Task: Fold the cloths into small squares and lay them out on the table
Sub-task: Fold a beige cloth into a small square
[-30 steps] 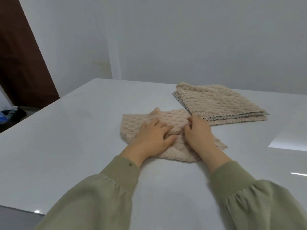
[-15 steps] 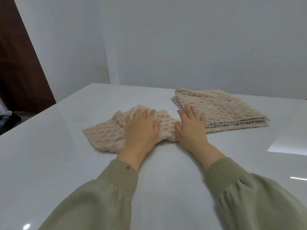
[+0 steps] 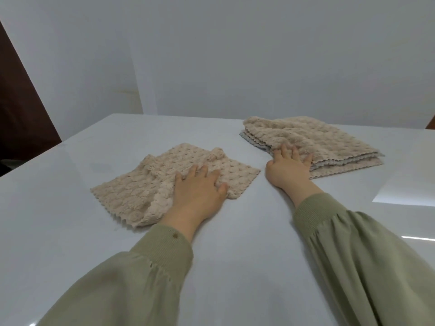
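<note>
- Two hands apart, fingers straight, palms down.
- Left hand (image 3: pixel 200 188) presses flat on folded cloth (image 3: pixel 141 187), 11 o'clock on table (image 3: pixel 70 231).
- Right hand (image 3: pixel 288 169) fingertips touch cloth stack (image 3: pixel 324 140), 1 o'clock.

Plain room (home, perhaps), glossy table (image 3: pixel 70 231), wall (image 3: pixel 235 55)

Bare table (image 3: pixel 235 243) between folded cloth (image 3: pixel 146 184) and stack (image 3: pixel 313 142).

Our glossy white table (image 3: pixel 70 231) carries one folded beige cloth (image 3: pixel 146 184) at centre-left and a stack of beige cloths (image 3: pixel 329 142) far right.
</note>
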The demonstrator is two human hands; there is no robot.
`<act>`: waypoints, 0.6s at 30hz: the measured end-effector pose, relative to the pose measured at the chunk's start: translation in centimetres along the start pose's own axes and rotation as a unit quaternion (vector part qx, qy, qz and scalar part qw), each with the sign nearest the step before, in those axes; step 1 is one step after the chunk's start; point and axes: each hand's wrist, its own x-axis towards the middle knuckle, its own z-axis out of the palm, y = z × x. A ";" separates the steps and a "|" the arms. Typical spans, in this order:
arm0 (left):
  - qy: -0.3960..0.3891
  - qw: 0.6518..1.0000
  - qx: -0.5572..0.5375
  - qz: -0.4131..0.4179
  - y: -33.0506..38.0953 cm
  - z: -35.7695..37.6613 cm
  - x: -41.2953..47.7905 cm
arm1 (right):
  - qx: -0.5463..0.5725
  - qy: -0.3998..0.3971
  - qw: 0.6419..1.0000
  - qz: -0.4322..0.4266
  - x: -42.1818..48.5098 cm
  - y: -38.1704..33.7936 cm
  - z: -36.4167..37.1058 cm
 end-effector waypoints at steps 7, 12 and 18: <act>-0.062 0.996 0.006 0.068 -0.9 -0.7 0.1 | 0.072 0.083 0.994 -0.014 -1.0 -0.4 -0.1; -0.087 0.985 -0.028 0.144 -1.0 -1.1 -0.6 | 0.273 0.171 0.942 -0.091 -5.8 -2.4 -0.9; -0.110 0.962 -0.135 0.210 -0.7 -1.3 -2.2 | 0.306 0.152 0.927 -0.156 -10.7 -2.2 -1.5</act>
